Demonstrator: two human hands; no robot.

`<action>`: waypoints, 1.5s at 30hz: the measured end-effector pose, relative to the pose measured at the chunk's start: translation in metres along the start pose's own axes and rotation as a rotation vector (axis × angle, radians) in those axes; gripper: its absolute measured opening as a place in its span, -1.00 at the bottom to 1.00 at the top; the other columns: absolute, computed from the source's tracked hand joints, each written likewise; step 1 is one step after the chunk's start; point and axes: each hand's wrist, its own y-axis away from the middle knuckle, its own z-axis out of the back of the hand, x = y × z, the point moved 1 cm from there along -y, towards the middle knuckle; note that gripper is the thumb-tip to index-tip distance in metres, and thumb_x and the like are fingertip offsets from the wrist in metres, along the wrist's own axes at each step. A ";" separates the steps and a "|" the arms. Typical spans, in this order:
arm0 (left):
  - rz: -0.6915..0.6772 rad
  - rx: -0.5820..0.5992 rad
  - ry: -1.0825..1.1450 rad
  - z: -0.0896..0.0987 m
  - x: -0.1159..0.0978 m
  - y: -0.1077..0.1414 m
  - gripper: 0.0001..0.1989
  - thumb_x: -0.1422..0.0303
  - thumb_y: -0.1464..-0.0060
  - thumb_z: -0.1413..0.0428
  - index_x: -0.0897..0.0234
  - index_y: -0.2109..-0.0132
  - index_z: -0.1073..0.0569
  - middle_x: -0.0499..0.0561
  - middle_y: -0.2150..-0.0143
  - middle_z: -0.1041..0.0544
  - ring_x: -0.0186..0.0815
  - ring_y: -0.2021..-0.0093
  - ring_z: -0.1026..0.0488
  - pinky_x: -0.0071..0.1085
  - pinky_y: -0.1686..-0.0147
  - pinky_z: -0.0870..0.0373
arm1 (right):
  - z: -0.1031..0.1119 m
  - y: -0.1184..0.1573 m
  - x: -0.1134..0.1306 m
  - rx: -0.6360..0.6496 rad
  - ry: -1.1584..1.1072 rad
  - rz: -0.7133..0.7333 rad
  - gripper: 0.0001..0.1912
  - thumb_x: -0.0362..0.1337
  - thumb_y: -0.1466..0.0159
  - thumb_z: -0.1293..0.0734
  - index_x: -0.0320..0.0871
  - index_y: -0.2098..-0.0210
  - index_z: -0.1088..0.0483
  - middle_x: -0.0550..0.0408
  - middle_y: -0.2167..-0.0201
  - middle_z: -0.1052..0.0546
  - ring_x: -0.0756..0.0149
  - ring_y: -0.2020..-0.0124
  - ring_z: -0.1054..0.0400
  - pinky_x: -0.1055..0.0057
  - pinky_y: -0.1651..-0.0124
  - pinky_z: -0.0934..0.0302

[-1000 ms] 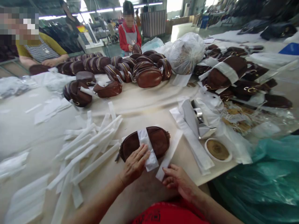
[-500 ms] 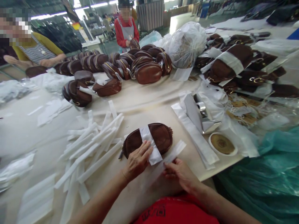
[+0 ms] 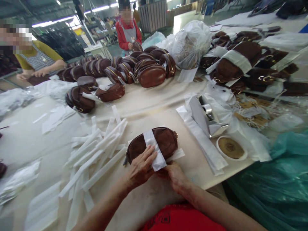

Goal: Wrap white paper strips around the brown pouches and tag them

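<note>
A brown oval bag (image 3: pixel 166 141) lies on the table in front of me, a white paper strip (image 3: pixel 149 137) laid across its middle. My left hand (image 3: pixel 143 163) rests on the strip and the bag's near edge, palm down, fingers extended. At the bag's lower right edge is my right hand (image 3: pixel 174 175), its fingers bent near the strip's lower end; what they hold is hidden. Another white strip (image 3: pixel 179 154) sticks out from beneath the bag on the right.
Loose white strips (image 3: pixel 103 152) lie left of the bag. A tape dispenser (image 3: pixel 208 117) and a round tin (image 3: pixel 231 148) are at right. Brown bags (image 3: pixel 151 76) line the back, with piled bags (image 3: pixel 237 65) at back right. Two people stand beyond the table.
My right hand has moved left to the bag's near edge. The loose strip it held now lies partly under the bag. My left hand stays on the bag.
</note>
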 end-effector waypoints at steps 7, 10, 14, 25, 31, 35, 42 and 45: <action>-0.023 -0.006 -0.085 -0.005 -0.005 0.000 -0.54 0.38 -0.21 0.04 0.49 -0.21 -0.17 0.38 -0.22 -0.24 0.00 -0.31 -0.02 -0.09 -0.14 -0.30 | -0.001 -0.008 0.002 -0.076 -0.021 -0.116 -0.84 -0.27 0.28 -0.39 -0.21 0.67 -0.39 0.18 0.70 -0.42 0.45 0.61 -0.25 0.52 0.50 -0.15; 0.000 -0.076 -0.103 -0.009 -0.007 0.000 -0.58 0.52 -0.20 0.13 0.46 -0.20 -0.20 0.35 -0.19 -0.29 -0.06 -0.31 -0.03 -0.12 -0.12 -0.34 | 0.002 -0.006 0.009 -0.054 0.053 -0.133 -0.81 -0.23 0.24 -0.40 -0.23 0.64 -0.41 0.16 0.68 -0.44 0.45 0.60 -0.26 0.55 0.51 -0.14; 0.051 -0.163 -0.074 -0.016 -0.010 0.001 -0.61 0.56 -0.19 0.14 0.44 -0.15 -0.27 0.32 -0.17 -0.32 -0.09 -0.31 -0.03 -0.16 -0.11 -0.35 | 0.022 0.006 0.015 0.044 0.335 -0.092 -0.79 -0.19 0.05 -0.39 -0.24 0.57 -0.44 0.11 0.67 -0.45 0.39 0.64 -0.29 0.51 0.60 -0.13; 0.089 -0.243 -0.033 -0.027 -0.013 0.005 -0.68 0.54 -0.20 0.14 0.46 -0.05 -0.35 0.32 -0.13 -0.36 -0.09 -0.30 -0.06 -0.18 -0.09 -0.35 | 0.031 0.004 0.042 0.259 1.442 1.560 -0.70 -0.52 -0.26 -0.19 -0.19 0.07 -0.40 -0.02 0.16 -0.54 0.24 0.04 -0.36 0.21 -0.04 -0.19; 0.145 -0.292 0.001 -0.028 -0.016 0.004 -0.71 0.53 -0.21 0.16 0.46 0.00 -0.34 0.28 -0.09 -0.41 -0.15 -0.27 -0.14 -0.23 -0.09 -0.36 | 0.024 0.002 0.044 0.377 1.355 1.606 -0.75 -0.55 -0.26 -0.17 -0.26 0.18 -0.43 -0.04 0.28 -0.55 0.24 0.14 -0.39 0.26 0.06 -0.28; 0.172 -0.302 0.026 -0.028 -0.017 0.003 -0.76 0.54 -0.21 0.15 0.45 0.04 -0.33 0.27 -0.08 -0.42 -0.18 -0.26 -0.16 -0.24 -0.11 -0.35 | 0.014 0.008 0.051 0.409 1.309 1.548 -0.77 -0.55 -0.24 -0.19 -0.27 0.21 -0.43 -0.05 0.33 -0.53 0.24 0.19 -0.38 0.31 0.12 -0.33; 0.215 -0.338 0.047 -0.025 -0.018 0.003 -0.76 0.58 -0.16 0.16 0.41 0.07 -0.32 0.26 -0.05 -0.36 -0.16 -0.21 -0.21 -0.23 -0.08 -0.37 | 0.008 0.007 0.046 0.427 1.250 1.476 -0.74 -0.60 -0.21 -0.20 -0.25 0.21 -0.43 -0.04 0.31 -0.52 0.23 0.16 -0.37 0.29 0.15 -0.34; 0.258 -0.388 0.001 -0.026 -0.020 0.006 -0.78 0.52 -0.14 0.09 0.36 0.08 -0.35 0.19 0.08 -0.35 -0.15 -0.02 -0.31 -0.22 0.06 -0.42 | 0.012 0.005 0.045 0.405 1.206 1.413 -0.73 -0.59 -0.20 -0.22 -0.22 0.20 -0.43 -0.03 0.31 -0.52 0.24 0.16 -0.37 0.31 0.15 -0.37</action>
